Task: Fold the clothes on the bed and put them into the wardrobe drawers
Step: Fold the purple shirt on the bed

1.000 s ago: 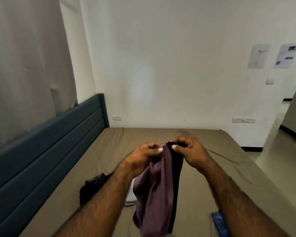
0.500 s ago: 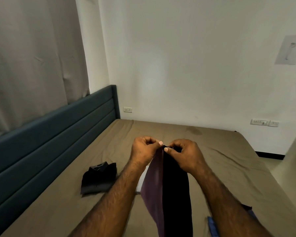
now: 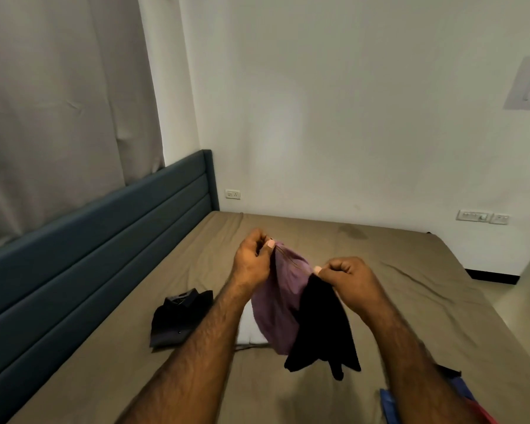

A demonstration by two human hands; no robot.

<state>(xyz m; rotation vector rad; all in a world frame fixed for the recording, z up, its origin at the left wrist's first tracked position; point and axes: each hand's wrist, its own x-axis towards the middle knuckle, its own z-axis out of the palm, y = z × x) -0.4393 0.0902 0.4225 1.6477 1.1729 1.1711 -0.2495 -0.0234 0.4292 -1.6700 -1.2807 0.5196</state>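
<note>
A purple and black garment hangs in the air above the bed. My left hand pinches its top edge at the upper left, and my right hand pinches the same edge lower to the right. The purple side faces me on the left; the black part droops below my right hand. A folded black shirt lies on the olive sheet to the left. A folded white cloth lies flat behind my left forearm, partly hidden.
A blue padded headboard runs along the left under a grey curtain. A blue and red item sits at the bottom right bed edge, half hidden by my right arm. White wall behind; floor at far right.
My hands have moved apart, spreading the garment's top edge; the black part now hangs from the right hand. The view has shifted left and slightly down.
</note>
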